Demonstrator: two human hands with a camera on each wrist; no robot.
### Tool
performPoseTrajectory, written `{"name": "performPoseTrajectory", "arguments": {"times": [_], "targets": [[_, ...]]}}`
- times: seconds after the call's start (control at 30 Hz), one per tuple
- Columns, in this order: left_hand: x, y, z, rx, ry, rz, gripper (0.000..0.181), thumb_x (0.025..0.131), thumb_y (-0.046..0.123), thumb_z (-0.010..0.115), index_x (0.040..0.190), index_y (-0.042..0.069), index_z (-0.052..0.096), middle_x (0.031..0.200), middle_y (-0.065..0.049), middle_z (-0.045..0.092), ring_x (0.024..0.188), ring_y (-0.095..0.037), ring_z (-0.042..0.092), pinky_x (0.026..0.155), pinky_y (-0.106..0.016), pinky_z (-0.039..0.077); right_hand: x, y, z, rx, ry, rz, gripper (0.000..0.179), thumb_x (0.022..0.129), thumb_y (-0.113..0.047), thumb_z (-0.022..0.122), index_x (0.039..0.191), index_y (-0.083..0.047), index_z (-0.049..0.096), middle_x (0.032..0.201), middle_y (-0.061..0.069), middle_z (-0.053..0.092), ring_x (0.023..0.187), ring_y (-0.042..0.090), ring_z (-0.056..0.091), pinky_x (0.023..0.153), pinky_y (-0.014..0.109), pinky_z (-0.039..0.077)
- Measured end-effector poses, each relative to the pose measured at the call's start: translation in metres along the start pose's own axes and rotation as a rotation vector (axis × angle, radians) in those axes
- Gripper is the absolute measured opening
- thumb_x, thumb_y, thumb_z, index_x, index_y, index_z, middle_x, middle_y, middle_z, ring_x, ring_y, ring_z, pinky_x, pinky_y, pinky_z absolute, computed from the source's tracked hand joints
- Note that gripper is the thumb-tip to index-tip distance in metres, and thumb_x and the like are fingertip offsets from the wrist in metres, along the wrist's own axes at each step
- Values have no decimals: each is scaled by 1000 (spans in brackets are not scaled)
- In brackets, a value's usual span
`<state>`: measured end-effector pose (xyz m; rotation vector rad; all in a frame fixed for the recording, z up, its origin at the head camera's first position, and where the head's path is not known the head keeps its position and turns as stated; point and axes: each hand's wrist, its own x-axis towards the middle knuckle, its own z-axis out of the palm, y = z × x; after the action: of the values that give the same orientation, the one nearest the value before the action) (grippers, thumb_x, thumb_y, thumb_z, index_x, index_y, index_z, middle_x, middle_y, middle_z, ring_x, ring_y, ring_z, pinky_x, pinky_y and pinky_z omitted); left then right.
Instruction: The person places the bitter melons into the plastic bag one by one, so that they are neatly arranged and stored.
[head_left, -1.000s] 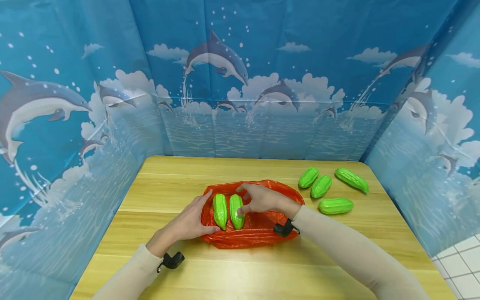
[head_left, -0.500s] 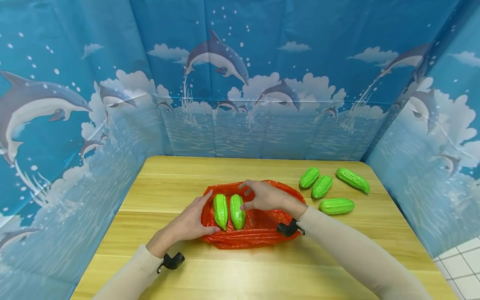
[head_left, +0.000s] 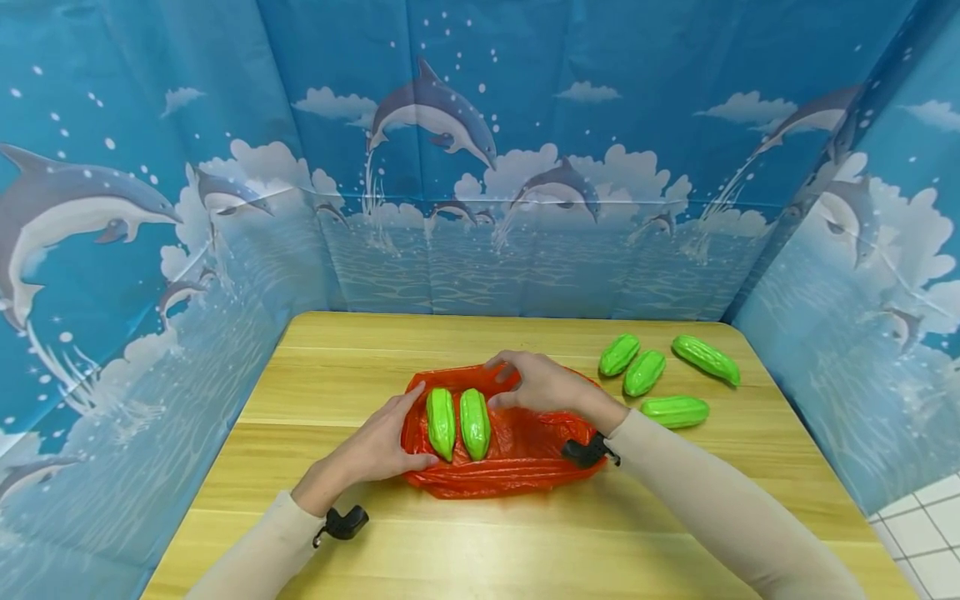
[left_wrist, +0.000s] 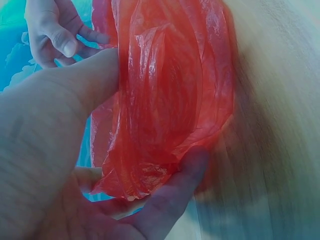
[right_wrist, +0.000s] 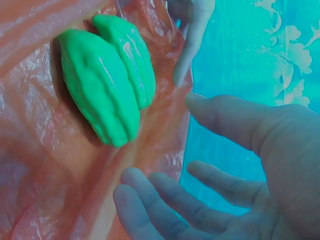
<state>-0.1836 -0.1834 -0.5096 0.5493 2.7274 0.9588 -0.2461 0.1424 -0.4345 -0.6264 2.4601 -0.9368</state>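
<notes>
Gourds [head_left: 441, 423], two, green and ridged, lay side by side in a red plastic bag [head_left: 502, 479], long axes running front to back. The right gourd [head_left: 475, 423] lay just left of the nearer right hand [head_left: 538, 383], whose loosely curved fingers held nothing; the left hand [head_left: 381, 442] gripped the bag's left end.

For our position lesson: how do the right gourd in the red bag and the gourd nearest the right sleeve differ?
The bagged gourd sits in the red bag; the loose gourd, on the table. The bagged gourd points front to back; the loose gourd, side to side. Both are glossy green.
</notes>
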Motion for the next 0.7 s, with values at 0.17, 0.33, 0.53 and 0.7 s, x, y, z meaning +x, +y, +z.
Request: {"name": "performPoseTrajectory", "arguments": {"times": [0.17,0.33,0.53,0.7], "targets": [[-1,0,0,5,-2,-6,125,93,42,100,187,8,25,180,-26,48,161,-47,56,131,-67,52,-2,5,-7,-9,46,4,60,111,-32,83,165,-14,62,156,19,73,136,38,75,103,48,68],[-1,1,0,9,-5,-13,125,92,43,100,187,10,25,181,-26,47,162,-48,55,132,-67,51,-5,8,-15,11,78,-10,59,114,-35,79,165,-13,62,156,21,71,123,37,79,100,49,68],[-1,2,0,11,-9,-12,124,92,43,100,187,10,26,180,-26,47,161,-48,56,132,-67,51,-9,16,-25,73,101,-30,55,118,-34,72,166,-9,61,161,27,65,115,44,80,94,51,69],[0,3,0,16,-12,-14,123,93,42,100,187,10,27,179,-26,48,160,-47,57,132,-67,51,-13,24,-32,78,150,-38,54,118,-36,71,165,-9,63,161,27,66,111,43,81,92,49,69]]}}
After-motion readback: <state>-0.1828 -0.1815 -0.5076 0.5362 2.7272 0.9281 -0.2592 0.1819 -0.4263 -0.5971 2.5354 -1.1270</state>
